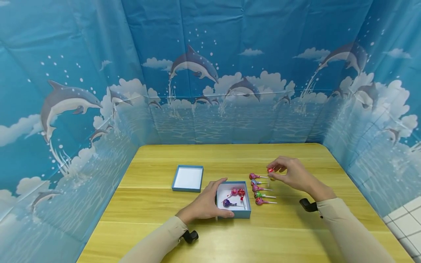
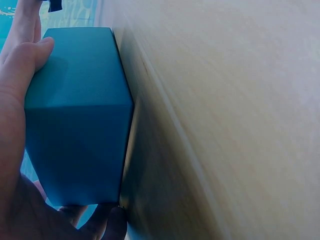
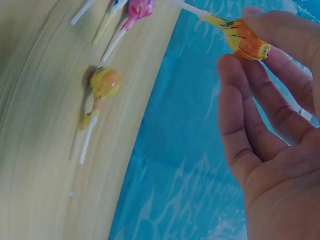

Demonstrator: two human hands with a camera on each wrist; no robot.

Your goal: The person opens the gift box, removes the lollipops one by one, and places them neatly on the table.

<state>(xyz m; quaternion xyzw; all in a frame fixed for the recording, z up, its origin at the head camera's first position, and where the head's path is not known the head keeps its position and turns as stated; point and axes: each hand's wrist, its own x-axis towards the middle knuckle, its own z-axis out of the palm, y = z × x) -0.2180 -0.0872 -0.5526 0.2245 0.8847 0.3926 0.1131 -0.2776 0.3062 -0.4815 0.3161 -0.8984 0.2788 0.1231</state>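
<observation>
My left hand (image 1: 207, 202) grips the blue box (image 1: 241, 214) from its left side, thumb along the near wall and fingers at the far corner. In the left wrist view the hand is wrapped round the outer walls of the same box (image 2: 80, 150). Inside it lie a pink lollipop (image 1: 234, 191), a red lollipop (image 1: 241, 192) and a purple lollipop (image 1: 226, 203). My right hand (image 1: 292, 174) pinches a lollipop in an orange and yellow wrapper (image 3: 245, 41) between thumb and fingers, above the table. Below it lies another orange and yellow lollipop (image 3: 106, 82).
Several wrapped lollipops (image 1: 259, 201) lie in a column right of the box, sticks pointing right. The blue-rimmed lid (image 1: 188, 179), white inside, lies left of the box. A dolphin-print curtain (image 1: 210, 120) surrounds the back and sides of the wooden table (image 1: 148, 219).
</observation>
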